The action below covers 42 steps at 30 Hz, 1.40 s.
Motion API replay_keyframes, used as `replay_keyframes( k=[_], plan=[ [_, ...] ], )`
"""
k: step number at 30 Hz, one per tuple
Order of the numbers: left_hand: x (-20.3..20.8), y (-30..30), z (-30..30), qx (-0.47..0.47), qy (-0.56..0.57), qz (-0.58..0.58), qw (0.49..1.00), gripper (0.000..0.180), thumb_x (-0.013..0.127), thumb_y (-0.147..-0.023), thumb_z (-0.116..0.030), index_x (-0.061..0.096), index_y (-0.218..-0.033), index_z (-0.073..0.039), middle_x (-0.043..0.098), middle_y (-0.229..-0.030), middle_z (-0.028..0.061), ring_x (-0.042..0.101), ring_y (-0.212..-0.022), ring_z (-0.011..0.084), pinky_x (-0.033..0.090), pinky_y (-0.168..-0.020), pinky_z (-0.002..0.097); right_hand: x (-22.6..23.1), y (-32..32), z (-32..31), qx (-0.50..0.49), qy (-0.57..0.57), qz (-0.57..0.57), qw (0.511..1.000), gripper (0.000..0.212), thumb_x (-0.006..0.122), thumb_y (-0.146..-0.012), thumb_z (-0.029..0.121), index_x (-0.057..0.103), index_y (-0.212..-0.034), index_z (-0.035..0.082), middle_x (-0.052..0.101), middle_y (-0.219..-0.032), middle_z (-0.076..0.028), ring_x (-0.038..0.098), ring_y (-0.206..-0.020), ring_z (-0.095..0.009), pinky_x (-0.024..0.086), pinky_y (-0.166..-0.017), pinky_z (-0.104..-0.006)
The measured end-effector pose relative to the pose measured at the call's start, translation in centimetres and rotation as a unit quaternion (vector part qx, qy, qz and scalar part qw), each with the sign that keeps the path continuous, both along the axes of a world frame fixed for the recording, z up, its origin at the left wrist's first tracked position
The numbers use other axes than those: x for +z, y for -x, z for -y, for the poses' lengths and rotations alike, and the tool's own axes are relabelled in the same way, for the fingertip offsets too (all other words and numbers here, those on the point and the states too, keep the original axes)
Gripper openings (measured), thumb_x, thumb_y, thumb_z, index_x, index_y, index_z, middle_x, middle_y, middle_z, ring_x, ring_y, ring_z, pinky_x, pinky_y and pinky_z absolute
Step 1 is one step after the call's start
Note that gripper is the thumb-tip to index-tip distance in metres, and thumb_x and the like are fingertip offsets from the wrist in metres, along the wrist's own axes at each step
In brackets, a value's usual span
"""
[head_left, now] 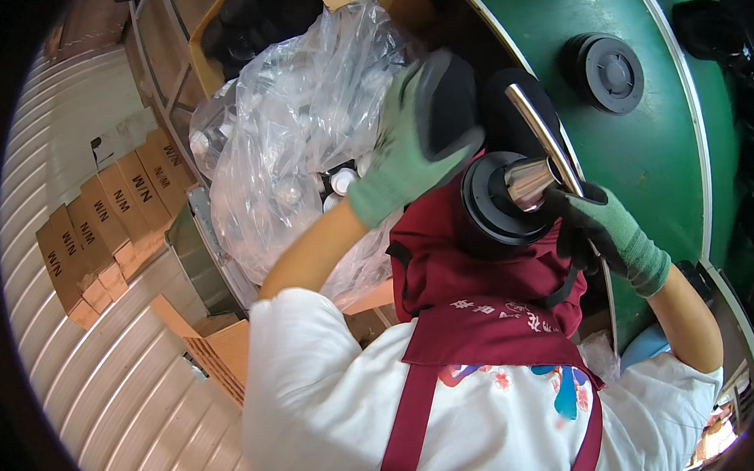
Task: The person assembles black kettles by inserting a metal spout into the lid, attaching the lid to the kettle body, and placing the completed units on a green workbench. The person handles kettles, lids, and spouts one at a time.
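My left hand (408,140), in a green glove, is raised beside a clear plastic bag (302,103). Its thumb stands apart from the fingers, which motion smears, and I see nothing held. My right hand (602,224), in a green glove with black fingers, closes round a bent shiny metal tube (544,133). Against the tube lies a flared metal collar (528,182), set on a round black disc-shaped part (482,200) over my lap. The right fingertips are partly hidden behind the tube and collar.
Small white-capped parts (343,181) show in the bag's opening. Right of my knees, a green conveyor-like surface (647,179) carries another black round part (611,74). Cardboard boxes (120,206) stand on the left, with an open carton (221,350) nearer me.
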<state>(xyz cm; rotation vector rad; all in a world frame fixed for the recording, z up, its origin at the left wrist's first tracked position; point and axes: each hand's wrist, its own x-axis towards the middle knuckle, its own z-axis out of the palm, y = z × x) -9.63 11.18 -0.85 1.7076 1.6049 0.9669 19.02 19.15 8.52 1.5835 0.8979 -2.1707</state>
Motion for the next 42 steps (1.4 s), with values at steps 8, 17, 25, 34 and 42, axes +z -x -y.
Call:
replay_keyframes(
  k=[8, 17, 25, 34, 42],
  plan=[
    [-0.6, -6.5, 10.0, -0.007, 0.043, 0.024, 0.999, 0.116, 0.096, -0.060, -0.051, 0.040, -0.151, -0.004, 0.041, -0.156, 0.0208, 0.040, -0.143, 0.0431, 0.038, -0.118, 0.0511, -6.9, -2.1, -1.3, 0.130, -0.547, -0.172, 0.809, 0.048, 0.074, -0.086, 0.011, 0.062, -0.131, 0.001, 0.072, -0.110, -0.017, 0.071, -0.103, -0.029, 0.053, -0.094, -0.0392],
    [-2.9, -9.2, 12.8, 0.200, -0.035, 0.056, 0.978, 0.113, 0.101, -0.058, -0.040, 0.044, -0.147, -0.002, 0.051, -0.145, 0.0182, 0.051, -0.136, 0.0334, 0.044, -0.113, 0.0449, -7.1, 2.5, -5.1, 0.281, -0.504, -0.273, 0.770, 0.040, 0.075, -0.082, 0.012, 0.070, -0.121, 0.006, 0.071, -0.112, -0.015, 0.067, -0.109, -0.032, 0.054, -0.097, -0.0411],
    [9.7, -4.1, 9.6, 0.179, -0.093, -0.092, 0.975, 0.084, 0.084, -0.080, -0.005, 0.039, -0.150, 0.006, 0.049, -0.145, 0.0228, 0.050, -0.133, 0.0388, 0.043, -0.110, 0.0465, -10.9, 4.0, -3.2, 0.286, -0.670, -0.209, 0.652, 0.033, 0.070, -0.081, 0.012, 0.068, -0.114, 0.012, 0.068, -0.110, -0.011, 0.062, -0.111, -0.035, 0.049, -0.099, -0.0465],
    [9.3, -5.5, -1.3, -0.131, 0.387, -0.288, 0.866, 0.060, 0.064, -0.091, -0.057, 0.065, -0.108, 0.000, 0.069, -0.114, 0.0282, 0.069, -0.104, 0.0424, 0.054, -0.092, 0.0486, -11.4, 5.1, -0.3, 0.299, -0.735, -0.175, 0.583, 0.050, 0.069, -0.078, 0.009, 0.062, -0.128, 0.012, 0.063, -0.120, -0.013, 0.058, -0.121, -0.035, 0.043, -0.109, -0.0471],
    [8.4, -4.5, -0.6, -0.157, 0.397, -0.266, 0.865, 0.075, 0.076, -0.082, -0.042, 0.049, -0.138, 0.000, 0.066, -0.121, 0.0268, 0.068, -0.109, 0.0414, 0.054, -0.094, 0.0460, -13.0, 6.0, -3.1, 0.300, -0.692, -0.259, 0.603, 0.051, 0.065, -0.085, 0.021, 0.065, -0.135, 0.016, 0.066, -0.121, -0.013, 0.058, -0.122, -0.033, 0.039, -0.112, -0.0468]
  ],
)
